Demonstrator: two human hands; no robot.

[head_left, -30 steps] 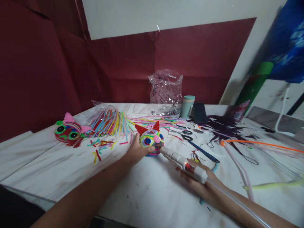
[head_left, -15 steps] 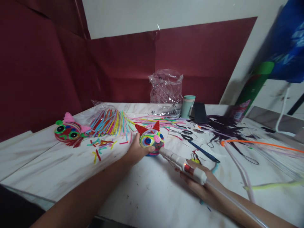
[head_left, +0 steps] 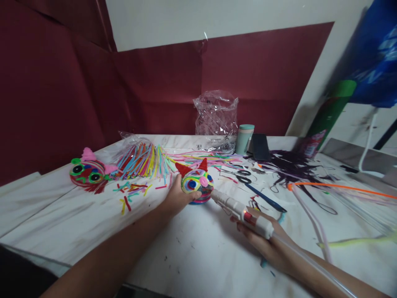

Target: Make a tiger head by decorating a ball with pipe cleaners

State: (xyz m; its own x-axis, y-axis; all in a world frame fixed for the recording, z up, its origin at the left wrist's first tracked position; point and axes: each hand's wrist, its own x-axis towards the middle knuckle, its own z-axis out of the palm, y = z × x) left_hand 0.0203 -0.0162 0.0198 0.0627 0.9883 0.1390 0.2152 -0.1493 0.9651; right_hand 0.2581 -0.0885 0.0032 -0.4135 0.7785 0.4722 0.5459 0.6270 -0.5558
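My left hand (head_left: 177, 198) grips a round face (head_left: 197, 184) made of coloured pipe cleaners, with red ears, blue eyes and a pink nose, resting on the white table (head_left: 192, 248). My right hand (head_left: 263, 240) is closed round a white glue pen (head_left: 240, 212) with a red light and a clear glue stick trailing behind. The pen's tip sits at the lower right edge of the face.
A second pipe-cleaner face (head_left: 88, 174) lies at the left. A heap of coloured pipe cleaners (head_left: 142, 159) and cut bits spreads behind. Scissors (head_left: 248, 182), a teal cup (head_left: 245, 138), a dark phone (head_left: 259, 147), a clear bag (head_left: 216, 118), purple strands (head_left: 291, 169) and long orange and yellow stems fill the right.
The glue pen and my right hand have shifted slightly right and back from the face. My left hand keeps its hold on the face.
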